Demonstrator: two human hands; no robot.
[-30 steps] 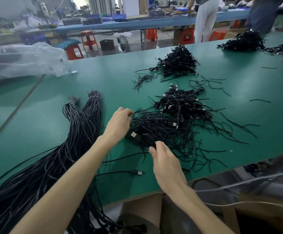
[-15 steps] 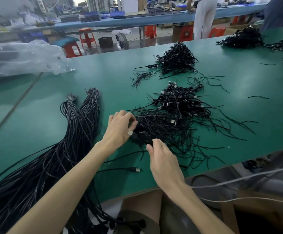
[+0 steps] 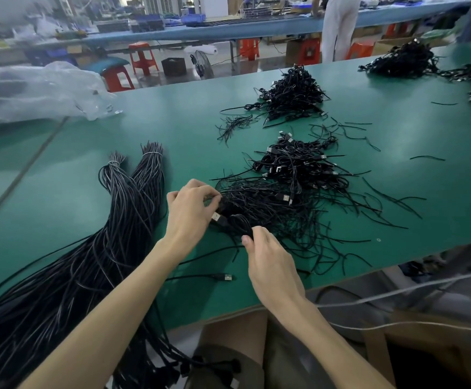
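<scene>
I have both hands on 1 coiled black cable (image 3: 238, 224), low over the green table (image 3: 172, 130) at the near-left edge of a heap of loose thin black strands (image 3: 290, 217). Left hand (image 3: 189, 211): fingers curled, pinching the coil's far-left side, and the silver USB plug (image 3: 216, 217) sticks out right against it. Right hand (image 3: 271, 262): thumb clamped on the coil's near side, other fingers curled round it and mostly hidden behind the hand. Just beyond the heap is 1 pile of coiled cables with plugs (image 3: 301, 167), with another black pile (image 3: 293, 94) farther back. 2 tied bundles of long cable (image 3: 133, 197) run along the left and hang off the near edge. 1 loose plug end (image 3: 226, 277) lies flat between my forearms. Clear plastic bag (image 3: 40, 91) at far left.
</scene>
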